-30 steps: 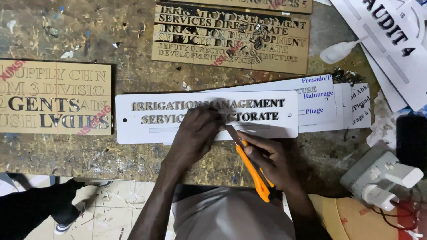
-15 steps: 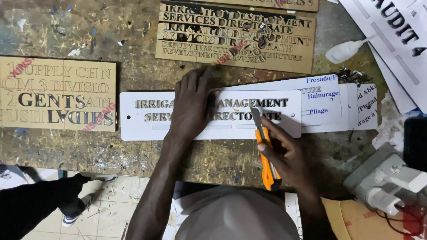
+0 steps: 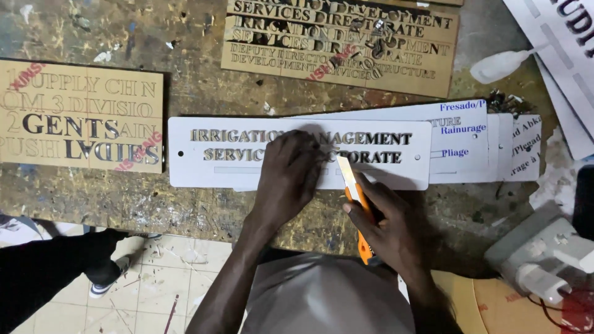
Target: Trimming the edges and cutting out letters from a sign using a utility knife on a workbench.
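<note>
Hands at a white sign plate [image 3: 192,167]

Left hand [image 3: 289,176] lies flat, released, pressing the plate; right hand [image 3: 390,226] grasps an orange utility knife [image 3: 357,201], blade angled far-left onto it.

White sign plate [image 3: 247,170] bore gold-and-black raised letters; utility knife [image 3: 362,213] was orange; letter-cut boards [image 3: 80,117] were tan.

A sign-making workshop: a white sign plate [image 3: 247,167] with raised letters lies on a scarred, paint-flecked wooden counter [image 3: 185,86]. Laser-cut letter boards [image 3: 80,114] sit left of and above the plate, printed white labels [image 3: 489,139] to its right, offcuts scattered around.
</note>
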